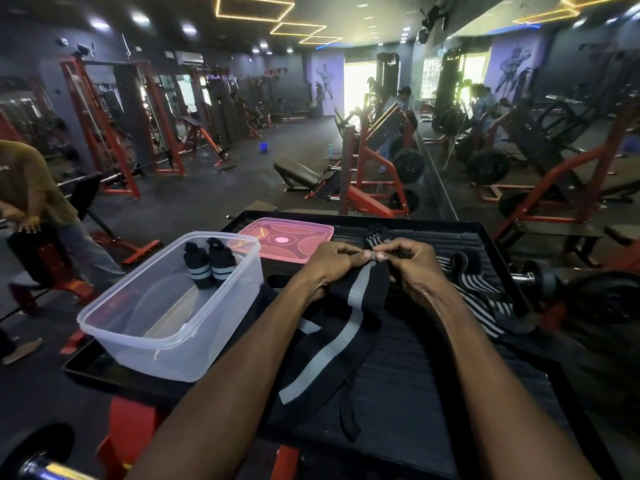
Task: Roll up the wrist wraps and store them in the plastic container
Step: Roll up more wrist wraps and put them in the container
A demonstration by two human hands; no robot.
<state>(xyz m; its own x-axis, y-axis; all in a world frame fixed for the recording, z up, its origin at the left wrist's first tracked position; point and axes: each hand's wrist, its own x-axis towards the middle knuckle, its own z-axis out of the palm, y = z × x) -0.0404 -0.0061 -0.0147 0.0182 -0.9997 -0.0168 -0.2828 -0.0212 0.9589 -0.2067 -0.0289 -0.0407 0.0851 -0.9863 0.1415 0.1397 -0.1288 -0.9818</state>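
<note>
A black wrist wrap with a grey stripe (349, 306) trails across the black ribbed platform (433, 393). My left hand (332, 263) and my right hand (412, 268) pinch its far end together, thumbs meeting over the fabric. The clear plastic container (166, 327) stands open at the left with two rolled black wraps (209, 263) upright inside. More striped wraps (481, 292) lie loose on the platform to the right of my hands, and another (375, 235) lies just beyond them.
The pink lid (287, 239) lies flat behind the container. A person (31, 202) stands at the far left by a bench. Red gym machines, weight plates and a dumbbell (533, 275) surround the platform.
</note>
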